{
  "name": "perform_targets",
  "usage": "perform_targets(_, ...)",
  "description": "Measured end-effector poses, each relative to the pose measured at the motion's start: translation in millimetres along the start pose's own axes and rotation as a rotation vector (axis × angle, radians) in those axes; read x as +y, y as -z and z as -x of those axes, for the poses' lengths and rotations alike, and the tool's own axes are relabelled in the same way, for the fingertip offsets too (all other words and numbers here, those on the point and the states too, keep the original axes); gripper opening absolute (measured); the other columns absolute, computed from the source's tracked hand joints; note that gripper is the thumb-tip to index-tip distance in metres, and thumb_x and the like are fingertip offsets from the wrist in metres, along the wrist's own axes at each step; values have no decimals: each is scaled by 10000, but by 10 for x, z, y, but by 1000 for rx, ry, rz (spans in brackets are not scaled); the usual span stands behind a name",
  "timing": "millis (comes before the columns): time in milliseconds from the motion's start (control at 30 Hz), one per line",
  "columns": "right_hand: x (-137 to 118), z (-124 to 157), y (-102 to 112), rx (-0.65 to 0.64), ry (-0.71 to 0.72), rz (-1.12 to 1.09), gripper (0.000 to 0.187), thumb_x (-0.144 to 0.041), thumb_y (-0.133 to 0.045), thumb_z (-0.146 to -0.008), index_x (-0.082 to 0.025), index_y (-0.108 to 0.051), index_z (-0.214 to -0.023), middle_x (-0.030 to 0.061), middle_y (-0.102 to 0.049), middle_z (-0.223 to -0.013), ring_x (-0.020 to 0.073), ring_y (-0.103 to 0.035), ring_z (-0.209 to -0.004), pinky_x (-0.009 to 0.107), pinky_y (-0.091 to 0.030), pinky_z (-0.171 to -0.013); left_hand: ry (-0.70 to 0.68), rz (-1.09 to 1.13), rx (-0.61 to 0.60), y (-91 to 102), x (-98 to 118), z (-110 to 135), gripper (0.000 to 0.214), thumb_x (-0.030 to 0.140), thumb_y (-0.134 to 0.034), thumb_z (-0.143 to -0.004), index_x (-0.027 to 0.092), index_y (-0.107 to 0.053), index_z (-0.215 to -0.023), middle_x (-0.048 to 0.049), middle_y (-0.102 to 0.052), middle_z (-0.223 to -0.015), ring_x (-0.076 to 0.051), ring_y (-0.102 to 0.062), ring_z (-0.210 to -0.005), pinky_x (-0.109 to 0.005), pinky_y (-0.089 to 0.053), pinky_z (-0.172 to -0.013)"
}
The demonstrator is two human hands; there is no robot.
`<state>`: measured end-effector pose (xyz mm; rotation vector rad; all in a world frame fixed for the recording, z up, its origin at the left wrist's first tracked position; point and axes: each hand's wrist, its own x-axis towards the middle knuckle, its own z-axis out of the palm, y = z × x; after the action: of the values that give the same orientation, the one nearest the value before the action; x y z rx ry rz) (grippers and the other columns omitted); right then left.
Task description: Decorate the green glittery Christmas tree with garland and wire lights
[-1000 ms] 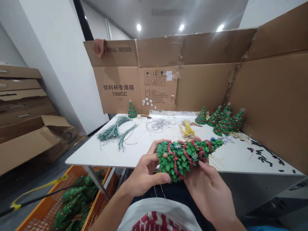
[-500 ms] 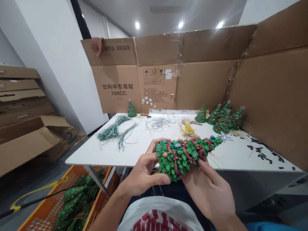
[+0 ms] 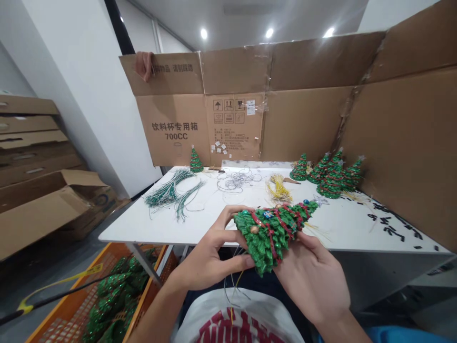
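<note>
A green miniature Christmas tree [image 3: 274, 228] with red garlands, small baubles and a pale star at its tip lies tilted sideways between both hands over the table's front edge. My left hand [image 3: 221, 252] grips its wide base, thumb below and fingers above. Beneath the narrower part, my right hand [image 3: 314, 271] supports it, thumb against the near side. Thin grey and yellow wires [image 3: 232, 295] hang down by the base, in front of the white shirt. The tree hides some of my right fingers.
On the white table [image 3: 214, 224] lie green wires [image 3: 171, 190], tangled grey wire [image 3: 237, 181], yellow wires [image 3: 278, 189] and black bits [image 3: 392, 228]. Several finished-looking trees [image 3: 332, 178] stand right, one tree [image 3: 195, 160] back left. Cardboard [image 3: 307, 124] walls the table. An orange crate [image 3: 143, 305] holds more trees.
The tree has turned in my hands, its tip swinging left and its base tipping toward me. More of the thin wires now hang in view below the base.
</note>
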<state>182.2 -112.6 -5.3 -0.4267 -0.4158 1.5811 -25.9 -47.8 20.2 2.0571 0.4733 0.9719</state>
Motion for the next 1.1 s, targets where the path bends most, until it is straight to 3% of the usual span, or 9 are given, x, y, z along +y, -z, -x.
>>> perform_targets(200,7,-46,16,13,-25,-19,398,-446,-604,-961,-356,-796,-1297,30,-821,-1338,339,-691,-1375,644,-434,-1272,23,2,46,-47,51,-21,131,308,-740,-1025,209,-796,-960,-144,-598,-1501,-334,-575,-1442,-483,-471,-1252)
perform_targets(433,8,-6,-23,60,20,-33,435,-379,-614,-942,-380,-772,-1347,9,-823,-1337,325,-728,-1321,627,-449,-1269,23,0,107,-95,32,-40,141,314,-738,-1021,210,-795,-945,-117,-630,-1527,-328,-623,-1410,-417,-554,-1180)
perform_targets(533,14,22,-61,69,31,-45,443,-374,-628,-920,-399,-778,-1335,-5,-833,-1314,323,-741,-1300,616,-440,-1278,24,34,113,-111,16,-32,112,297,-754,-1010,232,-830,-1061,-112,-612,-1564,-326,-625,-1415,-348,-622,-1076)
perform_targets(667,29,38,-94,52,59,-41,426,-374,-631,-922,-389,-793,-1315,-2,-856,-1249,309,-754,-1277,589,-432,-1290,18,32,113,-126,-6,-19,291,241,-743,-1014,299,-797,-1294,-92,-589,-1594,-293,-599,-1455,-307,-607,-1096)
perform_targets(733,33,38,-86,39,56,-36,407,-366,-642,-931,-372,-800,-1305,5,-857,-1248,304,-743,-1299,579,-426,-1295,15,27,131,-147,-27,-15,253,223,-736,-1014,290,-802,-1250,-90,-600,-1578,-277,-607,-1449,-297,-600,-1099)
perform_targets(867,32,26,-38,19,29,-51,351,-361,-671,-940,-355,-821,-1257,8,-843,-1291,302,-709,-1356,568,-441,-1286,-21,-2,236,-219,-63,-25,41,204,-745,-996,221,-780,-983,-110,-665,-1501,-279,-665,-1382,-329,-597,-1084)
perform_targets(1000,38,5,-17,-25,-33,-73,294,-369,-697,-932,-335,-844,-1184,16,-840,-1295,313,-705,-1364,569,-453,-1276,-60,-79,330,-280,-44,-45,138,196,-805,-952,205,-735,-833,-124,-744,-1411,-294,-720,-1297,-382,-563,-1102)
perform_targets(1100,49,-8,-23,-53,-50,-77,277,-370,-691,-942,-314,-849,-1163,31,-853,-1253,313,-714,-1352,569,-455,-1274,-91,-126,352,-305,-28,-38,134,189,-784,-971,210,-741,-845,-129,-762,-1389,-282,-746,-1239,-371,-569,-1053)
